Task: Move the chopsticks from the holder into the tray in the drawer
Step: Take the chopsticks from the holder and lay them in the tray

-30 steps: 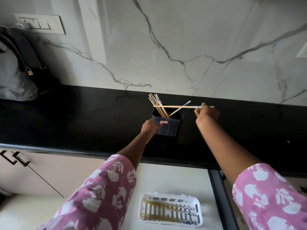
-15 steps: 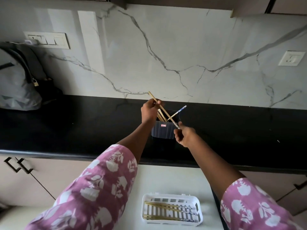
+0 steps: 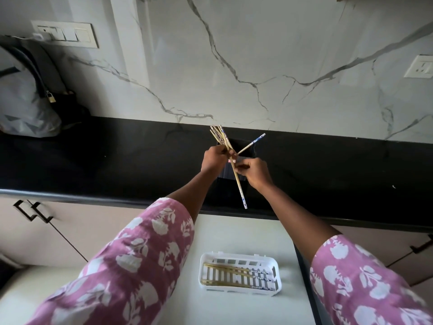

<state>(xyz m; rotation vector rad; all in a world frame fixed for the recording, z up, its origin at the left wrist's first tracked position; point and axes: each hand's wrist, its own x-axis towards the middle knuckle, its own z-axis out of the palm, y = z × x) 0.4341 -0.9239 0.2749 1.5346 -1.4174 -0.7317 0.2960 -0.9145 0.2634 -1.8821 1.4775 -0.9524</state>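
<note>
A dark square holder (image 3: 248, 153) stands on the black counter. My left hand (image 3: 214, 158) grips a bundle of chopsticks (image 3: 219, 136) above the holder's left side. My right hand (image 3: 254, 172) pinches one chopstick (image 3: 240, 188) that slants down toward the counter's front edge, its patterned tip lowest. One more chopstick (image 3: 254, 142) leans out of the holder to the right. Below, in the open drawer, a white slotted tray (image 3: 276, 266) holds several chopsticks (image 3: 234, 275) lying lengthwise.
The black counter (image 3: 117, 160) runs across the view under a marble wall. A grey bag (image 3: 23, 102) sits at the far left. The drawer's pale floor (image 3: 246, 238) surrounds the tray. Cabinet handles (image 3: 32, 211) are at the lower left.
My left hand rose from the holder's side to grip the bundle. My right hand brought its single chopstick from the right to the front of the holder, turning it downward.
</note>
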